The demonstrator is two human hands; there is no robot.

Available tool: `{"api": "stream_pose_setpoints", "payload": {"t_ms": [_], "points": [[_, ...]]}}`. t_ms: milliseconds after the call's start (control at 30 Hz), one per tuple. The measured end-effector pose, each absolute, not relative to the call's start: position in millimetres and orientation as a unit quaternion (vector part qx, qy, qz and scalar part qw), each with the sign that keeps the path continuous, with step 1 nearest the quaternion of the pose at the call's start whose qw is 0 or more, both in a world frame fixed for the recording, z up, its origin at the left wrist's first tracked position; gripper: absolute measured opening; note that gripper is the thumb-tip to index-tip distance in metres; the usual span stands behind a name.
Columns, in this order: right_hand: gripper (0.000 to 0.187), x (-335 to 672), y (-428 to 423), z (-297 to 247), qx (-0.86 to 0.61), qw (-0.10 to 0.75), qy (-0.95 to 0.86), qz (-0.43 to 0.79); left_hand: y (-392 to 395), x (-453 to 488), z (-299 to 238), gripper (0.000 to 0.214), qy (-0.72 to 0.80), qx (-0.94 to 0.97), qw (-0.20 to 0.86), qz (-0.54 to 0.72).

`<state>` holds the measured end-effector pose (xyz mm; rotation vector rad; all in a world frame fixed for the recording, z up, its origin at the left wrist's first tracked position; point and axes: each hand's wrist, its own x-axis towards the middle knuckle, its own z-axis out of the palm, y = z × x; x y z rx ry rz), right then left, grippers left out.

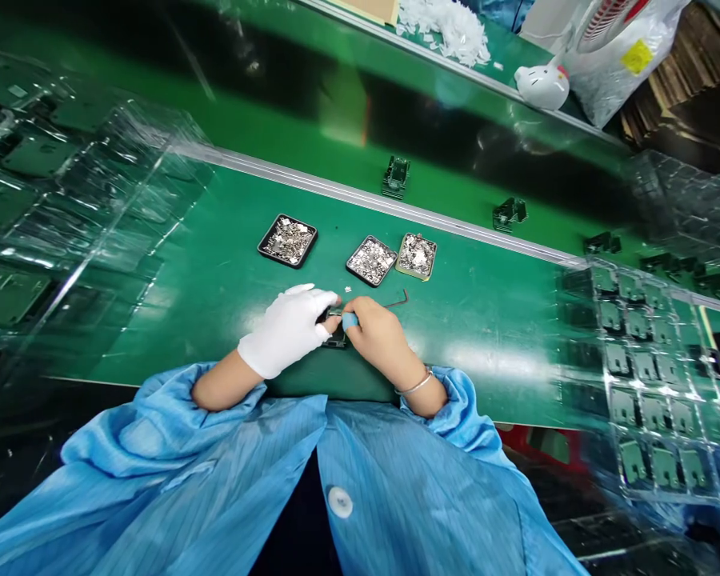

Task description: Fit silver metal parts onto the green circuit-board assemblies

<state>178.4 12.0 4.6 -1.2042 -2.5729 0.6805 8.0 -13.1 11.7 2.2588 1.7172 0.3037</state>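
The green tabletop [216, 296], white with glare at right, meets a pale rail [312, 182]. Beyond runs a glossy green strip [264, 104] with dark reflections, then a far tabletop [509, 50] beside a fan [607, 26].

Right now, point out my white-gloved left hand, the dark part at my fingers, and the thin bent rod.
White-gloved left hand [289, 330]: head view, back of the glove.
Dark part [337, 342]: head view, its exposed near end.
Thin bent rod [398, 302]: head view, its long straight stretch.

No lettering, number or brand could be read; the yellow sticker [637, 57] on the plastic bag [606, 86] was illegible.
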Motion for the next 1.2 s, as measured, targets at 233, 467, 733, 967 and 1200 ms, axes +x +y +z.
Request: {"api": "stream_pose_setpoints", "payload": {"t_ms": [233, 467, 733, 967, 1200], "points": [[0.023, 208.9, 28.3, -7.4, -0.473, 0.110, -0.832, 0.269, -27.0, -8.0, -6.5, 0.062, 0.568, 0.735, 0.270, 0.253], [0.032, 232.4, 34.8, -23.3, -0.420, 0.080, -0.878, 0.215, -62.3, 13.0, -25.3, 0.079, 0.585, 0.742, 0.214, 0.246], [0.035, 225.0, 30.7, -30.5, -0.367, 0.149, -0.850, 0.349, -52.3, 6.6, -30.1, 0.063, 0.604, 0.711, 0.259, 0.251], [0.029, 214.2, 29.0, -28.5, -0.377, 0.092, -0.867, 0.312, -47.5, -3.5, -36.5, 0.054, 0.599, 0.699, 0.288, 0.263], [0.029, 202.5, 26.7, -15.8, -0.432, 0.009, -0.858, 0.276, -46.5, -2.8, -32.7, 0.053, 0.596, 0.703, 0.291, 0.257]]}}
